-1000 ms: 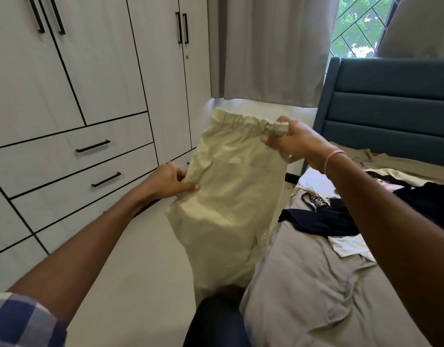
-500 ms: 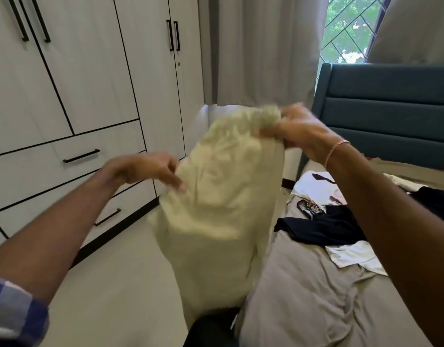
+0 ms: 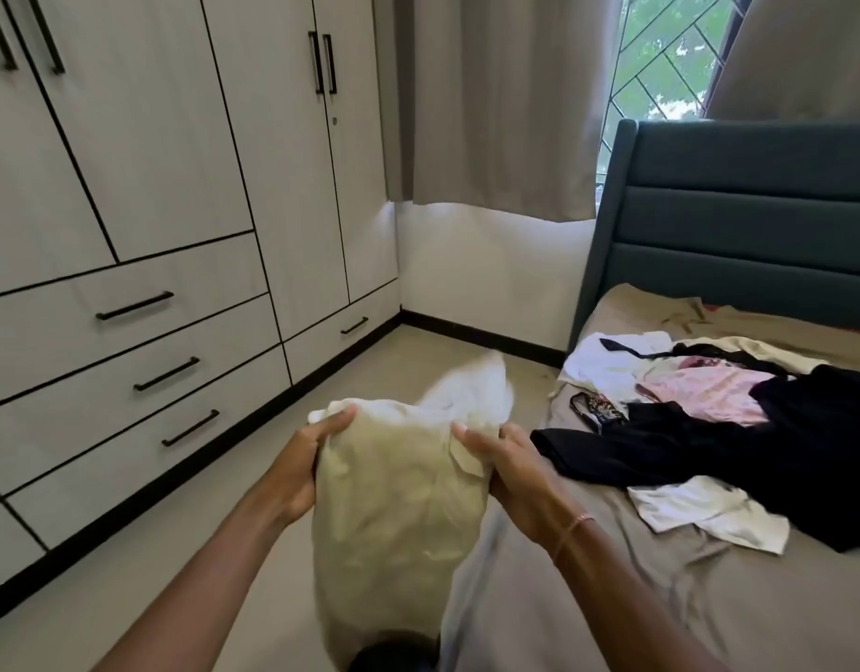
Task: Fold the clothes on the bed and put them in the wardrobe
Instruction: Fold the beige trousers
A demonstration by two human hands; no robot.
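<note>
A cream garment (image 3: 394, 506) hangs in front of me, doubled over, its top flap blurred with motion. My left hand (image 3: 304, 458) grips its left edge and my right hand (image 3: 510, 465) grips its right edge, both at the fold. On the bed (image 3: 588, 599) at the right lie unfolded clothes: a black garment (image 3: 738, 453), a pink one (image 3: 709, 392) and white pieces (image 3: 704, 511). The wardrobe (image 3: 142, 186) fills the left wall with its doors and drawers closed.
Bare floor runs between the wardrobe and the bed. A teal padded headboard (image 3: 738, 211) stands at the far right, with grey curtains (image 3: 495, 99) and a window behind it. A dark shape shows at the bottom edge below the garment.
Both hands have come down from chest height to low in front of me. The garment, held up full length by its waistband before, is now doubled over between my hands.
</note>
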